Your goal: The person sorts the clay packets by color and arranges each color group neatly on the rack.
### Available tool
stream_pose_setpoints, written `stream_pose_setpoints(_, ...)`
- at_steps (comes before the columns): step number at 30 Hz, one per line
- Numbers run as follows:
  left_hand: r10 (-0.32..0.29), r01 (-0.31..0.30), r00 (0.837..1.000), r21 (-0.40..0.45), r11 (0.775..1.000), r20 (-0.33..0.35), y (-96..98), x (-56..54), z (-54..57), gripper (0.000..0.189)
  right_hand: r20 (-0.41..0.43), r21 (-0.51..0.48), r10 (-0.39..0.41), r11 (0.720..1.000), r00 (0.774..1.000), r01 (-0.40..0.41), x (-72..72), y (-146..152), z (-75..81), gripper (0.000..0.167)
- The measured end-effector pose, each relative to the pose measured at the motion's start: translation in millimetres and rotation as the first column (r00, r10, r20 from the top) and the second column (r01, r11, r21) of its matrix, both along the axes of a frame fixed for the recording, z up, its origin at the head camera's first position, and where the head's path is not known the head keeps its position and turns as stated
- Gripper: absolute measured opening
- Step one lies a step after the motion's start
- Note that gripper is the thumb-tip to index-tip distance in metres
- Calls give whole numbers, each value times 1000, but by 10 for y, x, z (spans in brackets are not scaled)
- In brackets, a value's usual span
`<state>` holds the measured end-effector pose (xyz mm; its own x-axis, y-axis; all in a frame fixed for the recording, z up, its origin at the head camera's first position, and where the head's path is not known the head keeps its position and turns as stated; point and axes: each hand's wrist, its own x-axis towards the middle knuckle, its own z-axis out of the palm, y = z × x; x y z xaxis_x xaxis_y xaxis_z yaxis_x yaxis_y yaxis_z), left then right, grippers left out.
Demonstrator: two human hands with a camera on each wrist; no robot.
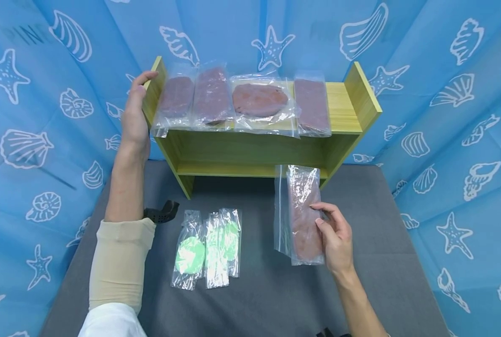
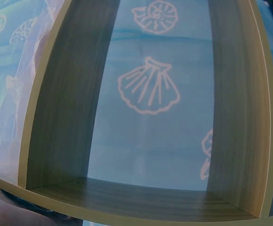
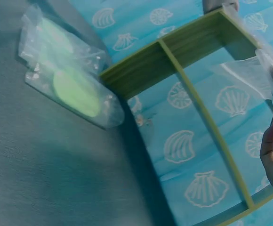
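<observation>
A clear zip bag with a long reddish-brown slab of meat (image 1: 305, 224) is pinched at its right edge between the thumb and fingers of my right hand (image 1: 338, 238). The bag hangs in front of the right part of a wooden shelf (image 1: 250, 169). My left hand (image 1: 136, 112) grips the shelf's left side panel near its top. On the top board lie several bagged meat pieces: two slabs (image 1: 176, 97) (image 1: 211, 96) at left, an oval patty (image 1: 260, 100) in the middle and a narrower slab (image 1: 312, 104) to its right.
Several clear packets with light green contents (image 1: 190, 255) lie on the grey table (image 1: 267, 299), left of centre. Blue curtains (image 1: 427, 117) with white shell prints surround the table. The shelf's right side panel (image 1: 362, 93) rises beside a bare strip of top board.
</observation>
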<state>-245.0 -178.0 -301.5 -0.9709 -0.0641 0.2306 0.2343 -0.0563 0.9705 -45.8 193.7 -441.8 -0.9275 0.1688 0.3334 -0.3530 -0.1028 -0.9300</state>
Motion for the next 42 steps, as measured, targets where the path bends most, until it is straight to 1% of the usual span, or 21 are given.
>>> stream_pose_setpoints(3, -1, 1, 1000, -3, 1000, -2, 3, -1, 4, 46, -85, -24, 36, 999, 996, -38, -7, 45, 93, 28)
stream_pose_setpoints(6, -3, 3, 1000, -1, 1000, 1, 5, -1, 9, 46, -171, -31, 61, 997, 983, -67, -11, 90, 192, 26)
stream_pose_setpoints(8, -5, 5, 1000, 7, 1000, 6, 5, 1, 13, 45, -222, -34, 58, 997, 973, -67, -13, 115, 252, 25)
stream_pose_setpoints(11, -5, 4, 1000, 17, 1000, 20, 4, 10, 7, 45, -287, -67, 23, 997, 958, -43, -9, 145, 330, 25)
stream_pose_setpoints(16, -4, 4, 1000, -1, 1000, 31, 2, 27, -32, 46, -365, -132, -52, 991, 929, 4, -6, 198, 449, 29)
stream_pose_setpoints(22, -2, 2, 1000, -16, 1000, 10, -3, 27, -28, 46, -445, -175, -115, 984, 888, 39, -65, 229, 638, 27)
stream_pose_setpoints(25, -1, 1, 1000, -20, 1000, 7, -4, 26, -19, 45, -463, -192, -145, 980, 875, 61, -83, 235, 763, 26)
stream_pose_setpoints(28, -1, 1, 1000, -13, 1000, 11, -5, 26, -8, 45, -464, -204, -185, 974, 866, 98, -90, 238, 887, 26)
stream_pose_setpoints(33, -5, 5, 1000, -2, 1000, -3, -6, 23, -10, 45, -447, -216, -264, 959, 855, 184, -101, 269, 1068, 26)
stream_pose_setpoints(35, -7, 7, 1000, -1, 1000, -11, -4, 22, -14, 45, -420, -219, -298, 950, 857, 223, -111, 293, 1136, 29)
stream_pose_setpoints(38, -9, 9, 1000, -8, 1000, -13, -2, 22, -18, 45, -386, -225, -333, 938, 860, 262, -139, 338, 1229, 33)
stream_pose_setpoints(40, -9, 9, 1000, -16, 1000, -8, -5, 25, -18, 45, -371, -221, -336, 937, 866, 270, -164, 369, 1287, 31)
stream_pose_setpoints(42, -7, 7, 1000, -27, 1000, 1, -9, 28, -17, 45, -370, -209, -325, 942, 870, 263, -193, 401, 1342, 27)
